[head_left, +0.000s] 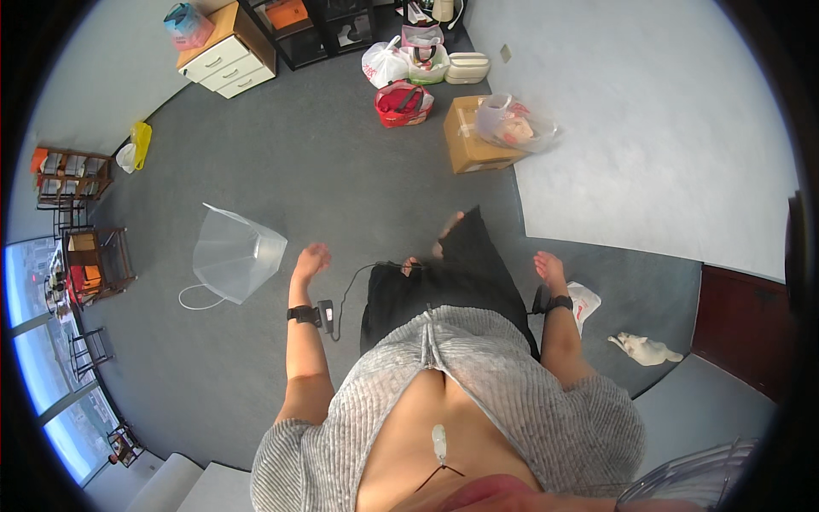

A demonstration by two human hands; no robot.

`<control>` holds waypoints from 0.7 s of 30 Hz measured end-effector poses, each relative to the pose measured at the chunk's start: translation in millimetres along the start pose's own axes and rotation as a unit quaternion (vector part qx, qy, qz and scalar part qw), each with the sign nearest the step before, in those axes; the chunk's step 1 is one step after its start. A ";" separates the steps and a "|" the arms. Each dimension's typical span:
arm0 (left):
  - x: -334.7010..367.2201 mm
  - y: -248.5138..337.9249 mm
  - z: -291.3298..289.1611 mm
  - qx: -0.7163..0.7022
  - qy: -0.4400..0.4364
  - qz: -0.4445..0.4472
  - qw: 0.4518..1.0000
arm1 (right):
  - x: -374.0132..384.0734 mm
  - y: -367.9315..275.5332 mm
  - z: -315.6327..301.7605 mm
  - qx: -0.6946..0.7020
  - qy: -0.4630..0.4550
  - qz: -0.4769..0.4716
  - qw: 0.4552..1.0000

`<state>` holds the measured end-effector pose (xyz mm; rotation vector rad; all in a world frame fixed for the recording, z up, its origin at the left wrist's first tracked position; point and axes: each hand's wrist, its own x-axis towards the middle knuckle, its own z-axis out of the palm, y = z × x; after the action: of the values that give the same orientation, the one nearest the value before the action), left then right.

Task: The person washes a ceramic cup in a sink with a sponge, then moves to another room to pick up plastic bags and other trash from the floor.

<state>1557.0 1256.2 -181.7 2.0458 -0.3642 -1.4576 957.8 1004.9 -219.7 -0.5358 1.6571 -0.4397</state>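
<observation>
One clear plastic bag [235, 256] lies on the grey carpet [341, 171], just out from the left hand [310, 259], with its white handle loop trailing toward the person; it is the thing nearest either hand, close to the left fingertips but apart from them. Both hands are empty. The left arm hangs forward and down from the shoulder, elbow almost straight, a black band at the wrist with a small dark device and a thin cable beside it; the fingers are loosely curled and somewhat spread, holding nothing. The right hand [548, 266] is held out the same way on the other side, also with one black wristband, its fingers relaxed and slightly apart, gripping nothing. Below that hand a white packet [585, 303] lies on the floor, and farther right one crumpled white cloth [646, 349]. Farther off by the wall stand one brown cardboard box [472, 141] with a clear bag of goods on it, one red bag [403, 103], and two white shopping bags [401, 61] side by side. One white chest of drawers [226, 60] with three drawers stands at the far left, and two wooden racks [85, 218] line the window side.
</observation>
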 end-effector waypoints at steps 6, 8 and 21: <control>22.4 48.4 -33.5 -0.021 -0.002 0.044 0.999 | 52.8 -21.1 70.5 0.096 -0.045 0.072 0.992; 35.1 58.7 -50.0 -0.020 -0.005 0.049 0.999 | 74.1 -39.5 111.2 0.088 -0.060 0.074 0.992; 98.8 145.0 -177.9 -0.027 0.045 -0.118 0.992 | 144.0 -185.9 395.1 0.008 -0.208 0.036 0.977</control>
<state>1774.0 1143.9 -129.4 2.1596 -0.0444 -1.4868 1350.2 775.7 -290.2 -0.5148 1.2635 -0.2647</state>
